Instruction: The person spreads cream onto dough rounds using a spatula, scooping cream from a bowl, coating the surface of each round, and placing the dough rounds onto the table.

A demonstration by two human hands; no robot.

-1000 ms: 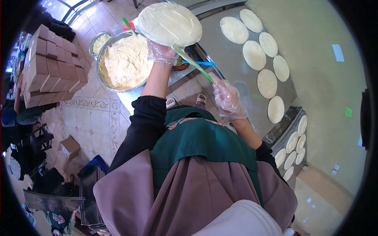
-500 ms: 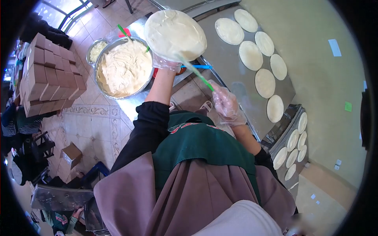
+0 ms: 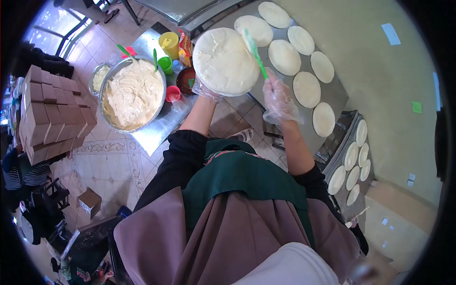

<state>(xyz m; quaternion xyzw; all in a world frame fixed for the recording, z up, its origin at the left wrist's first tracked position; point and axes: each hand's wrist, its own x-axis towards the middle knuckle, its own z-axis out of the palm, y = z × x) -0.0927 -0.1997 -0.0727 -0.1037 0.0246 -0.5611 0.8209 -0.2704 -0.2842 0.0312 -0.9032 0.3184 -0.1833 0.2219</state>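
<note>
Held up from below by my gloved left hand (image 3: 207, 91) is a round plate (image 3: 224, 61) coated with a pale, creamy spread. Most of that hand's fingers are hidden under it. My gloved right hand (image 3: 279, 97) is closed around the green handle of a spatula (image 3: 260, 59). The spatula's pale blade is at the plate's right edge, smeared with spread. To the left, a large metal bowl (image 3: 164, 95) holds a mass of the same thick cream (image 3: 130, 95), with green utensils standing at its far rim.
Several coated round plates (image 3: 306, 89) lie on the metal table (image 3: 332, 102) at right, more on a lower surface (image 3: 358, 192). Cups, a yellow container (image 3: 168, 44) and a brown bowl (image 3: 186, 80) stand beside the cream. Stacked boxes (image 3: 54, 114) are at far left; people are nearby.
The spatula has swung from the plate's near edge to its right edge, as my right hand moved up. The plate has shifted right and down in view. My head view has also moved.
</note>
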